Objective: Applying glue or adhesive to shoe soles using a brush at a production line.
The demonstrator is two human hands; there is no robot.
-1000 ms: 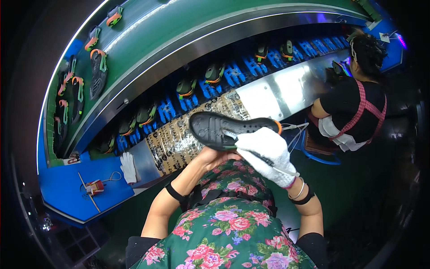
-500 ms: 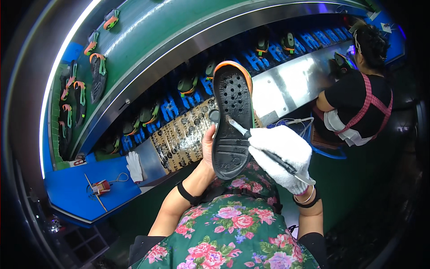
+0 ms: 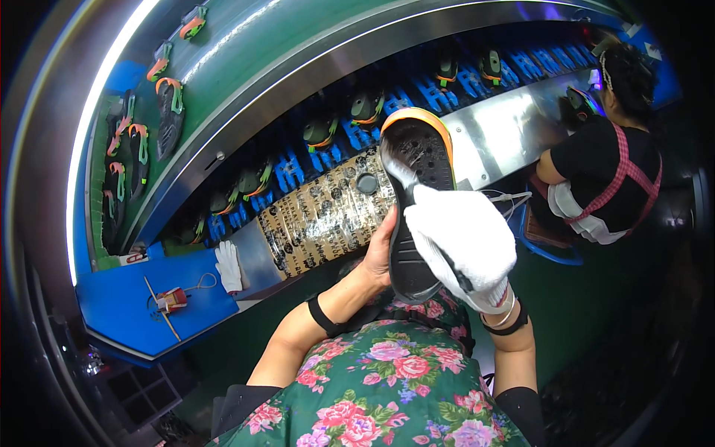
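A black shoe sole (image 3: 433, 155) with an orange rim round its far end and small holes across it is held up in front of me. My bare left hand (image 3: 380, 252) grips its left edge. My right hand (image 3: 468, 237), in a white knitted glove, is closed round a slim brush (image 3: 403, 176) with a dark handle. The brush's pale tip is smeared by motion and lies at the sole's left edge, near the holes. Glove and right hand cover the sole's right middle part.
Beyond is a steel-edged bench with a tape-covered cardboard sheet (image 3: 320, 223) and a row of shoes on blue holders (image 3: 289, 173). More shoe parts (image 3: 170, 112) lie on the green conveyor (image 3: 246, 82). A blue table (image 3: 119, 298) bears a spare glove (image 3: 229, 266). A co-worker (image 3: 618, 156) sits at right.
The sole and both hands have shifted to the right in view. The brush tip has moved from the sole's middle to its left edge, closer to the far end.
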